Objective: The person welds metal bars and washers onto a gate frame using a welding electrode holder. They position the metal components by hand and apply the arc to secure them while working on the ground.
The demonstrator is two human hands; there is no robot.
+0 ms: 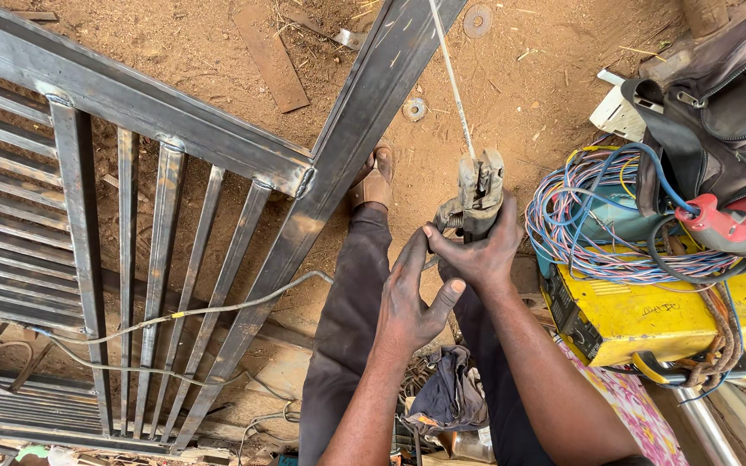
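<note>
the right hand (477, 250) is closed around the handle of an electrode holder (475, 194), which sits just right of centre with a thin welding rod (451, 73) rising from its jaws toward 12 o'clock. the left hand (412, 293) lies half open against it, fingertips touching the right hand's knuckles, thumb spread toward 3 o'clock. at 9 o'clock stands a barred steel gate frame (174, 138) with a thin cable (192, 312) draped across it. at 3 o'clock a yellow welding machine (641, 315) carries a tangle of coloured wires (580, 216). a sandalled foot (373, 181) rests on the dirt ground (528, 95)
</note>
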